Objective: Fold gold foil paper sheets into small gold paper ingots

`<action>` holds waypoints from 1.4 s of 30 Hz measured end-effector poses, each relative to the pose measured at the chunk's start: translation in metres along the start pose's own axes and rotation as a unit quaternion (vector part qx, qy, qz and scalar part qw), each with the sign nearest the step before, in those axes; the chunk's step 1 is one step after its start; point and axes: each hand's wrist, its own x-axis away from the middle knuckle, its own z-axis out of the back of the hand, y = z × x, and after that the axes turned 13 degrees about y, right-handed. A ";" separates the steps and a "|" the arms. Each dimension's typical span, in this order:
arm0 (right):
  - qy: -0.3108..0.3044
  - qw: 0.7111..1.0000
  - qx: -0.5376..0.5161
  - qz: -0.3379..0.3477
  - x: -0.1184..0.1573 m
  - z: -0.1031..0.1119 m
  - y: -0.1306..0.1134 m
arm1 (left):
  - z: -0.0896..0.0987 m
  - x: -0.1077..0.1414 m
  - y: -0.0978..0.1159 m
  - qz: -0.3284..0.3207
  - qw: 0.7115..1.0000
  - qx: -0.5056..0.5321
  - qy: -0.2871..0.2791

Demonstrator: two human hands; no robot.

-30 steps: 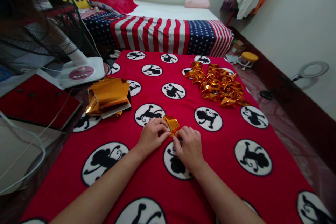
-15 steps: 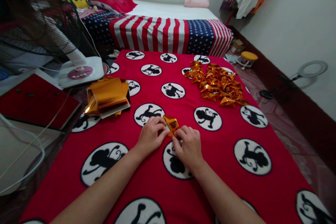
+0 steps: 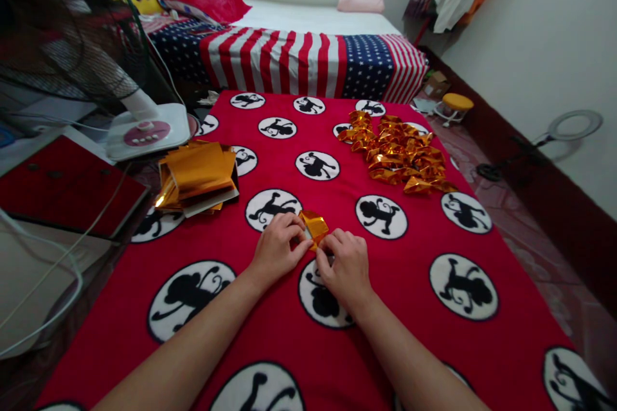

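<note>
A small piece of shiny gold foil paper (image 3: 316,226), partly folded, lies on the red cloth between my two hands. My left hand (image 3: 282,243) pinches its left side, where a pale underside shows. On the lower right edge, the curled fingers of my right hand (image 3: 344,263) press and hold the same paper. Its lower part is hidden by my fingertips. To the left is a stack of flat gold foil sheets (image 3: 200,170). A cluster of folded gold foil pieces (image 3: 400,151) rests at the back right of the cloth.
The red cloth (image 3: 405,308) carries round monkey prints. At the left stand a fan (image 3: 149,131) and a red panel (image 3: 67,183) with cables. Behind is a bed (image 3: 299,64) with striped cover; at the right are a ring light (image 3: 573,125) and yellow stool (image 3: 457,101).
The fingertips have shifted very slightly at the lower edge of the gold paper. Otherwise both hands and the surrounding things stay in place.
</note>
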 end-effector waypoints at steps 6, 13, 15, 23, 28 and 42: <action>-0.008 1.000 -0.003 -0.003 -0.002 0.002 -0.001 | 0.000 0.000 0.002 0.001 1.000 -0.002 0.003; -0.018 1.000 -0.007 -0.014 -0.004 0.002 -0.001 | 0.000 0.000 0.003 -0.001 1.000 -0.020 0.002; -0.021 1.000 -0.007 -0.016 -0.005 0.003 -0.001 | 0.000 0.001 0.004 0.000 1.000 -0.027 -0.001; -0.023 1.000 -0.006 -0.019 -0.004 0.003 0.000 | 0.000 0.001 0.008 0.006 0.998 -0.058 -0.005; -0.010 1.000 -0.019 -0.022 -0.002 0.002 0.001 | 0.000 0.001 0.008 0.004 0.998 -0.066 -0.005; 0.007 0.998 -0.055 -0.014 0.004 0.002 0.003 | 0.000 0.002 0.008 0.001 0.998 -0.066 -0.005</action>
